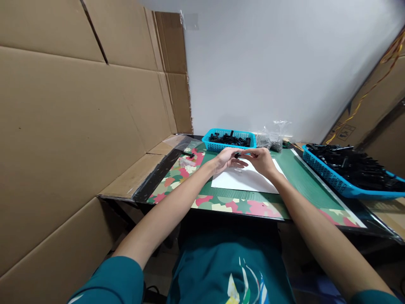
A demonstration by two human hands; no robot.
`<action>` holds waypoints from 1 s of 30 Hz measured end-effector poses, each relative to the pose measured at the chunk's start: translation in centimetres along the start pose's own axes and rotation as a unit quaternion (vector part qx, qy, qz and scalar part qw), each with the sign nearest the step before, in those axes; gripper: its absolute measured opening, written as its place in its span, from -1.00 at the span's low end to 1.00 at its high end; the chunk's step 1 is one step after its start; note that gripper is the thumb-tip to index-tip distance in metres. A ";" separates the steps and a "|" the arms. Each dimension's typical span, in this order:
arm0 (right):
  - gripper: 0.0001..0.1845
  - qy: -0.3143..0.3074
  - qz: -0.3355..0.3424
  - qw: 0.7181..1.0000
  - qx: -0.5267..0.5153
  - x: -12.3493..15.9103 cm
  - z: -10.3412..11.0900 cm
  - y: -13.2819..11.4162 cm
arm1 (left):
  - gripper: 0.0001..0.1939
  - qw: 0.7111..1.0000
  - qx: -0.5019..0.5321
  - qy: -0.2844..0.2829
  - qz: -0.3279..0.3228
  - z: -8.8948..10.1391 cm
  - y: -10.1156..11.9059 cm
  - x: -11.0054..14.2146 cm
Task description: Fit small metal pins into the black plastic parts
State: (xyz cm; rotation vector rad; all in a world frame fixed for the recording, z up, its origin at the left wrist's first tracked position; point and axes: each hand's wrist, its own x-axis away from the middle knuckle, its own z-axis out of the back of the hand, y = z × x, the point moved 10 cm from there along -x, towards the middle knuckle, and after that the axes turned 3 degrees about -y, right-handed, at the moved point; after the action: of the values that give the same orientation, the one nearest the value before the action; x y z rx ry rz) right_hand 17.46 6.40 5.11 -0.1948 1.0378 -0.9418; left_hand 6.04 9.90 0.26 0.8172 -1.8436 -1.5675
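Observation:
Over the white sheet of paper [247, 179], my two hands meet at a small black part [237, 155]. My left hand [227, 160] has it pinched between thumb and fingertips, with the lower fingers loosely curled. From the other side, the fingertips of my right hand [261, 161] press together at the same part. Its exact shape is mostly covered by the fingers. Right behind the hands stands a blue basket [215, 146] filled with small black pieces.
A larger blue basket [343, 188] heaped with long black parts stands at the right. Clear plastic bags [275, 141] with small contents lie at the back. A black piece [189, 155] and clear plastic [186, 164] lie on the left. Cardboard [95, 105] walls the left side.

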 end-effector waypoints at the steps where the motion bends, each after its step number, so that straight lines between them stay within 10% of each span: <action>1: -0.57 0.006 -0.004 1.000 0.000 -0.1 0.1 0.2 | -0.71 1.000 -0.014 0.021 -0.011 0.4 0.2 -0.1; 13: -0.43 -0.032 -0.055 0.998 -0.011 -0.1 0.3 3.0 | -0.82 0.846 -0.457 0.127 -0.242 0.9 3.9 1.2; 23: -0.27 -0.090 -0.054 0.994 -0.022 -0.1 0.0 2.5 | -0.83 0.828 -0.507 0.122 -0.206 0.4 3.5 1.5; 30: -0.09 0.009 -0.122 0.979 -0.164 0.1 1.5 3.8 | -0.86 0.830 -0.515 0.059 -0.206 -1.7 2.4 1.3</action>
State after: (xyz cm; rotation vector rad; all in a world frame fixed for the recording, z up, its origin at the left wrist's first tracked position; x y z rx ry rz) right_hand 20.86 8.26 3.79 -0.6010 1.2012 -0.9882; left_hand 6.28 8.11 2.89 0.7406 -0.5026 -2.3287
